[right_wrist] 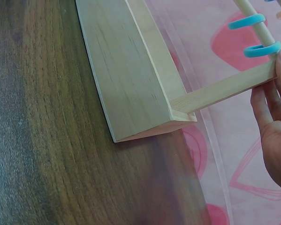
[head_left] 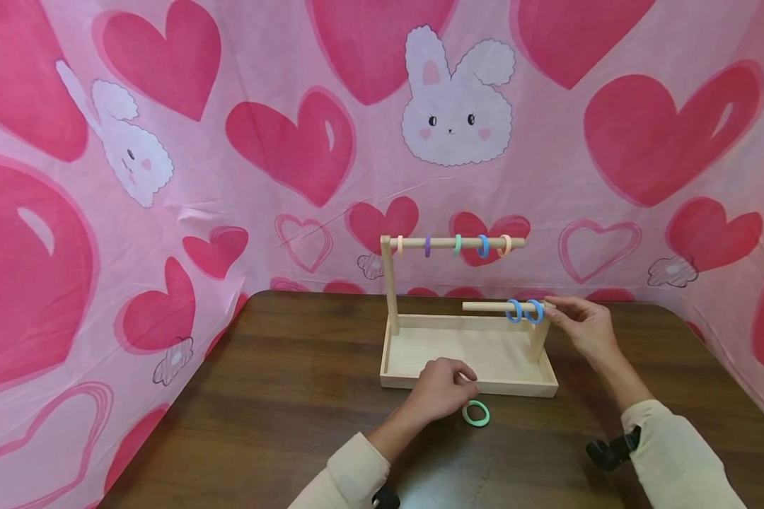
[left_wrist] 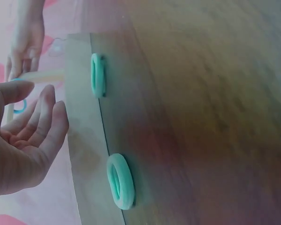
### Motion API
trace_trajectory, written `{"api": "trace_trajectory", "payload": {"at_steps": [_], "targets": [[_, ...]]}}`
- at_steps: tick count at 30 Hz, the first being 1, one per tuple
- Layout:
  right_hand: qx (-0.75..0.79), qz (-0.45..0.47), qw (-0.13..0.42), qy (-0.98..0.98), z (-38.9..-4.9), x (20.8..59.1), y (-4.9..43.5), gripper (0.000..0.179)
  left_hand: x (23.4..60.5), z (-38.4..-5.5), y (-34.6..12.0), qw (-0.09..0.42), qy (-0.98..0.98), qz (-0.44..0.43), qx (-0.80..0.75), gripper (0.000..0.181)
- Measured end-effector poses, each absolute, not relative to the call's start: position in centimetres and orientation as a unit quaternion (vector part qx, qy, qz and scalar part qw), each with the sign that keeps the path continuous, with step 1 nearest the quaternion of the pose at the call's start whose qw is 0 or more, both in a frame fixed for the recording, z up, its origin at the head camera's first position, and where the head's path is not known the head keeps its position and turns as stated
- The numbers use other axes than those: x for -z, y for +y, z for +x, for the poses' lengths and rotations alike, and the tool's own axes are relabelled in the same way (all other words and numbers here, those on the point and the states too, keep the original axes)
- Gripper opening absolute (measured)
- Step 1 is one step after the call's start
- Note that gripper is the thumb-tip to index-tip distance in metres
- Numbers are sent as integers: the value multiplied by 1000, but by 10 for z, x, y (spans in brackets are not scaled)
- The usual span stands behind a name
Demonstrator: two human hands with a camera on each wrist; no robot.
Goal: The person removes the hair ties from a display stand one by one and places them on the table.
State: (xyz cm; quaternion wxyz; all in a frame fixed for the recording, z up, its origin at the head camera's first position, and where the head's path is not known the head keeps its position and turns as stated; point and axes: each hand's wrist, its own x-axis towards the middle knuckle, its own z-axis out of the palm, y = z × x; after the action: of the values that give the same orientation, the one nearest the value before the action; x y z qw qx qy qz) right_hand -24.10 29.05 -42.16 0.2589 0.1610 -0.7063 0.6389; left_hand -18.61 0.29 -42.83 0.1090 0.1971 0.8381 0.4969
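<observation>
A pale wooden ring stand (head_left: 474, 388) has a tray base and two horizontal bars on posts. My right hand (head_left: 588, 329) pinches the top of its short right post (right_wrist: 234, 89), where the lower bar (head_left: 484, 307) ends. Two blue rings (head_left: 514, 311) hang on that bar close to my fingers. My left hand (head_left: 442, 389) hovers at the tray's front edge, its fingers loosely bent, with nothing between thumb and fingers in the left wrist view. Below it lies a green ring (head_left: 476, 413); the left wrist view shows a second green ring (left_wrist: 98, 75) against the tray's front.
The upper bar (head_left: 442, 243) carries several rings, among them a purple ring (head_left: 428, 247) and a blue ring (head_left: 482, 246). The stand sits toward the back of a dark wooden table (head_left: 280, 396). Behind hangs a pink heart-patterned cloth (head_left: 255, 42).
</observation>
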Motion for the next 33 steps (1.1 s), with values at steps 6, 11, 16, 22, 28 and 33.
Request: {"api": "trace_trajectory", "payload": {"at_steps": [6, 11, 16, 22, 28, 33], "targets": [[-638, 157, 260, -708, -241, 420, 290, 24, 424, -191, 10, 74, 837, 189, -508, 17], [-637, 157, 262, -708, -241, 420, 290, 22, 419, -195, 17, 27, 842, 190, -504, 18], [-632, 153, 265, -712, -241, 420, 290, 26, 417, -198, 27, -5, 836, 188, -515, 19], [-634, 157, 262, -710, -241, 420, 290, 22, 418, -202, 39, -41, 829, 176, -529, 16], [-622, 149, 267, -721, -241, 420, 290, 21, 418, -206, 47, -66, 817, 164, -548, 14], [-617, 145, 268, -726, -241, 421, 291, 23, 419, -209, 52, -76, 814, 154, -555, 13]]}}
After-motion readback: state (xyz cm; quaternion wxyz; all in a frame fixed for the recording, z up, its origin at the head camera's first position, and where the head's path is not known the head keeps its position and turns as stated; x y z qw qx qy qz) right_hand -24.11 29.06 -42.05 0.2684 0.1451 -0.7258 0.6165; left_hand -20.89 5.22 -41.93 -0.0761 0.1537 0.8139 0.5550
